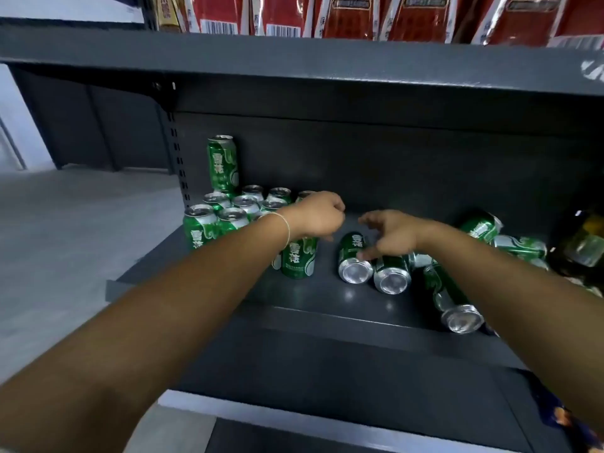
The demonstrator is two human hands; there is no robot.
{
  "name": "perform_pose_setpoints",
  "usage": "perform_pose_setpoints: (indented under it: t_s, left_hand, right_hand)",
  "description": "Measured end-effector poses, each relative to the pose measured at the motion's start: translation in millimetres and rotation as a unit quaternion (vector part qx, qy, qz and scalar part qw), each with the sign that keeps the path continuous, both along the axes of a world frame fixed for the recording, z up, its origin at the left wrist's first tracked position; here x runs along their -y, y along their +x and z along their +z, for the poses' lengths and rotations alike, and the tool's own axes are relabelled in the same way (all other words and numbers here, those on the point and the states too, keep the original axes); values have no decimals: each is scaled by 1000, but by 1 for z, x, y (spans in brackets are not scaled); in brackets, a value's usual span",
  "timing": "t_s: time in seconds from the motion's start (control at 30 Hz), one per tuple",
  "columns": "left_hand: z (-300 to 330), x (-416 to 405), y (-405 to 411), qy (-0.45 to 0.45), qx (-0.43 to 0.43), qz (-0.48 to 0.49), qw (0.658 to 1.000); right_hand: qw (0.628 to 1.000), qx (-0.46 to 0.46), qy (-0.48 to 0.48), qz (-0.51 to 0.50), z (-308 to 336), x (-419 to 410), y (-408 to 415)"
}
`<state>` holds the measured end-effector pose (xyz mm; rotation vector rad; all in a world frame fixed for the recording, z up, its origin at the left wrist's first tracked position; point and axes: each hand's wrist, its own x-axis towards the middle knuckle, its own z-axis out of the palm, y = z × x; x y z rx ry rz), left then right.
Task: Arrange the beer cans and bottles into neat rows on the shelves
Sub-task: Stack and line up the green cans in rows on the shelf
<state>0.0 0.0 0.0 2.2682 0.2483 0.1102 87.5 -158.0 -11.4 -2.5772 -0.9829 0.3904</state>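
Green beer cans stand upright in rows (228, 210) at the left of the dark shelf (327, 299), with one can stacked on top (223, 163) at the back. My left hand (318, 215) grips the top of an upright can (299, 258) at the front right of the group. My right hand (389, 235) hovers with spread, curled fingers over a can lying on its side (354, 259), thumb touching it. More cans lie beside it (392, 273), (452, 299) and further right (480, 227), (519, 246).
A dark glass bottle (585, 240) lies at the far right of the shelf. The shelf above holds red packets (356, 14). A perforated upright post (176, 158) bounds the shelf on the left. Grey floor lies to the left.
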Motion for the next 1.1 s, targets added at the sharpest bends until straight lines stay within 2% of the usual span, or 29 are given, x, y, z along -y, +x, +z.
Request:
perform_pose_setpoints:
  t_s: [0.1,0.4,0.63,0.77,0.9,1.0,1.1]
  left_hand:
    - [6,-10,7,7,-13,-19,1000]
    - [7,-26,25,54,15,-78,995]
    - [9,-30,37,16,60,-49,997]
    - [14,-28,42,28,61,-32,997]
    - [13,-29,47,36,59,2,998]
    - [12,-32,48,39,62,29,997]
    - [21,-37,52,81,52,40,995]
  right_hand:
    - [998,-6,-59,-12,0,-9,-1]
    - [993,11,-116,-23,-7,-35,3]
    - [992,-16,-128,7,-16,-41,22]
    - [988,-33,-145,47,-17,-38,36]
    - [992,-24,-103,68,-23,-36,46]
    - [997,-9,-43,66,-20,-32,50]
    - [997,16,43,60,4,-27,51]
